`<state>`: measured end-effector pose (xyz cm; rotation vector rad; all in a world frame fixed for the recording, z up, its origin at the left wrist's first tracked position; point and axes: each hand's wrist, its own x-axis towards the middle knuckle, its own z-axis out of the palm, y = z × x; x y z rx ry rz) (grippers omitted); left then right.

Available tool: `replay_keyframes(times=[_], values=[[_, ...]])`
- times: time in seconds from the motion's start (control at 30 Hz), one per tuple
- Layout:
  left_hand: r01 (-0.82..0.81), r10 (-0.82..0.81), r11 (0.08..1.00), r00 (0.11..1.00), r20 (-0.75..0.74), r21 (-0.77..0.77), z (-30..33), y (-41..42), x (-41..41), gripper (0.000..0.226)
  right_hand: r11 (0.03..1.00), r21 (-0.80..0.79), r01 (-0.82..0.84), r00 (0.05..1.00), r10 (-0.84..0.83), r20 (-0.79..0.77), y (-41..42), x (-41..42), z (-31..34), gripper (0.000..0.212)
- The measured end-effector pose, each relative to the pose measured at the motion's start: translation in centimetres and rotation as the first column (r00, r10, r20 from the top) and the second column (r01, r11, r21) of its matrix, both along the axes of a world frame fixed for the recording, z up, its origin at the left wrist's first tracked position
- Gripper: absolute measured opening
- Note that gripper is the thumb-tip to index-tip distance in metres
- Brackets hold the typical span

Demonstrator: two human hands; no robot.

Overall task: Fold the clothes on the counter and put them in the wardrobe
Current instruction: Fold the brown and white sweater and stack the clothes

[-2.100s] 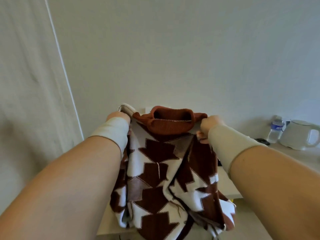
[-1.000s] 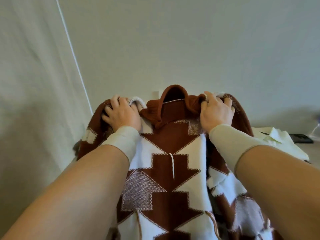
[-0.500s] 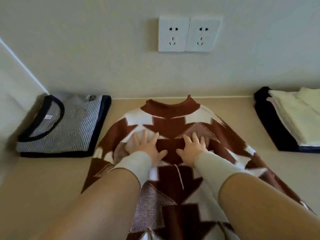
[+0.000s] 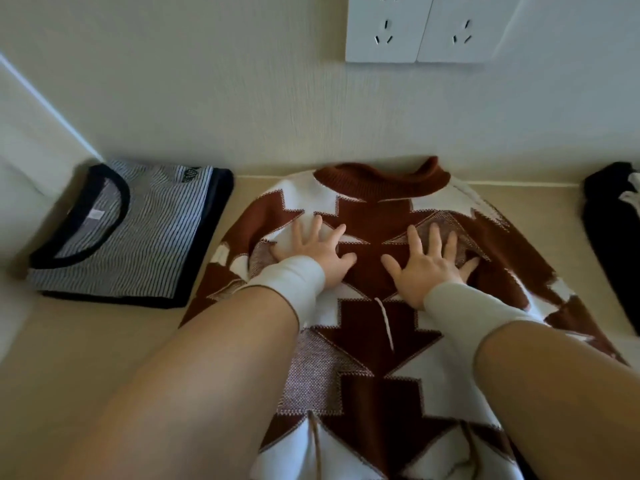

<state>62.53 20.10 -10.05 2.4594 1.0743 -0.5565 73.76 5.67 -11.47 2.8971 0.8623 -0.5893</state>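
A brown and white patterned sweater (image 4: 377, 334) lies spread flat on the beige counter (image 4: 86, 341), its brown collar against the wall. My left hand (image 4: 317, 252) presses flat on its upper chest with fingers spread. My right hand (image 4: 427, 261) lies flat beside it on the right, fingers also spread. Both sleeves of the sweater run out to the sides. Its lower part runs out of view at the bottom.
A folded striped shirt with dark trim (image 4: 131, 233) lies on the counter at the left, near a corner wall. A dark folded garment (image 4: 613, 237) sits at the right edge. Two white wall sockets (image 4: 419, 29) are above the sweater.
The sweater, held up by its shoulders earlier, now lies flat on the counter. My hands let go of it and have spread slightly apart across its chest.
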Motion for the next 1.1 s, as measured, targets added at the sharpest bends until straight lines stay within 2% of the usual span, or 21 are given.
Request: replay_keyframes(times=[0.07, 0.1, 0.17, 0.2, 0.27, 0.33, 0.4, 0.43, 0.5, 0.53, 0.6, 0.67, 0.73, 0.8, 0.83, 0.87, 0.9, 1.0, 1.03, 1.07, 1.1], values=[[-0.064, 0.073, 0.996, 0.982, 0.176, -0.055, 1.4, 0.8, -1.3, 0.044, 1.000, -0.020, 0.000, 1.000, -0.001, -0.019, 0.1, 0.0, 0.4, 0.078], [-0.140, 0.141, 0.990, 0.953, 0.267, -0.024, 2.3, 1.1, -2.5, 0.039, 0.999, -0.052, 0.008, 1.000, -0.009, -0.021, 0.3, 0.0, 0.8, 0.078], [-0.319, 0.229, 0.927, 0.898, 0.377, 0.198, 3.8, 1.4, -6.0, 0.032, 0.994, -0.108, 0.005, 0.999, -0.008, -0.031, 1.1, -0.3, 2.0, 0.073], [-0.399, 0.277, 0.871, 0.880, 0.385, 0.286, 4.2, 1.6, -7.9, 0.029, 0.993, -0.115, 0.009, 1.000, -0.013, -0.028, 1.6, -0.7, 2.6, 0.068], [-0.528, 0.457, 0.797, 0.844, 0.280, 0.292, 4.2, 1.8, -11.4, 0.037, 0.997, -0.048, -0.066, 0.998, 0.066, -0.002, 2.6, -2.4, 3.7, 0.058], [-0.657, 0.649, 0.737, 0.754, 0.104, 0.161, 4.1, 1.3, -14.0, 0.062, 0.975, 0.094, -0.203, 0.977, 0.208, -0.049, 3.6, -5.3, 4.6, 0.048], [-0.755, 0.754, 0.655, 0.656, 0.023, 0.032, 4.1, 0.2, -15.8, 0.081, 0.908, 0.220, -0.358, 0.908, 0.393, -0.147, 4.4, -9.1, 5.2, 0.039], [-0.762, 0.763, 0.647, 0.647, -0.021, 0.016, 4.1, -0.3, -16.6, 0.083, 0.880, 0.247, -0.406, 0.874, 0.453, -0.177, 4.6, -11.0, 5.4, 0.037], [-0.655, 0.656, 0.754, 0.745, -0.123, 0.054, 4.3, -0.9, -17.7, 0.068, 0.898, 0.234, -0.373, 0.855, 0.430, -0.289, 4.7, -13.2, 5.7, 0.032], [-0.601, 0.604, 0.797, 0.787, -0.126, 0.060, 4.6, -0.9, -18.2, 0.058, 0.891, 0.215, -0.400, 0.837, 0.451, -0.309, 4.7, -13.8, 5.9, 0.031], [-0.612, 0.612, 0.791, 0.790, 0.027, 0.002, 5.7, -0.2, -17.7, 0.045, 0.886, 0.190, -0.424, 0.821, 0.464, -0.332, 4.8, -13.6, 6.0, 0.034], [-0.693, 0.658, 0.720, 0.691, 0.299, 0.016, 8.6, 1.4, -17.7, 0.042, 0.886, 0.136, -0.443, 0.809, 0.460, -0.367, 4.8, -13.6, 6.7, 0.041], [-0.781, 0.626, 0.619, 0.553, 0.550, 0.081, 12.0, 3.7, -18.1, 0.039, 0.896, 0.109, -0.431, 0.812, 0.438, -0.385, 4.4, -13.8, 7.4, 0.050], [-0.833, 0.574, 0.549, 0.431, 0.696, 0.063, 14.5, 5.8, -18.7, 0.034, 0.908, 0.075, -0.413, 0.839, 0.411, -0.355, 3.8, -14.1, 7.4, 0.062], [-0.841, 0.559, 0.538, 0.410, 0.721, 0.060, 15.0, 6.4, -19.3, 0.033, 0.919, 0.051, -0.390, 0.862, 0.384, -0.330, 3.7, -14.5, 7.2, 0.067], [-0.828, 0.555, 0.555, 0.442, 0.704, 0.083, 15.1, 6.4, -19.8, 0.035, 0.928, 0.045, -0.371, 0.879, 0.366, -0.307, 3.5, -14.9, 7.1, 0.069], [-0.795, 0.554, 0.595, 0.513, 0.656, 0.120, 14.7, 6.0, -20.3, 0.036, 0.935, 0.035, -0.353, 0.891, 0.347, -0.293, 3.4, -15.5, 7.1, 0.067], [-0.572, 0.491, 0.809, 0.784, 0.380, 0.136, 11.2, 3.6, -21.9, 0.034, 0.935, 0.086, -0.344, 0.888, 0.354, -0.295, 3.1, -18.1, 7.3, 0.048], [-0.508, 0.475, 0.859, 0.840, 0.262, 0.072, 9.7, 2.7, -22.3, 0.033, 0.935, 0.084, -0.346, 0.888, 0.355, -0.294, 2.9, -19.0, 7.4, 0.043], [-0.489, 0.488, 0.872, 0.859, 0.158, -0.035, 8.3, 1.6, -22.8, 0.028, 0.929, 0.087, -0.360, 0.888, 0.370, -0.272, 2.6, -19.8, 7.2, 0.040], [-0.495, 0.514, 0.847, 0.855, 0.063, -0.194, 7.4, 0.3, -23.1, 0.020, 0.928, 0.078, -0.364, 0.890, 0.372, -0.266, 2.2, -20.3, 7.3, 0.038]])
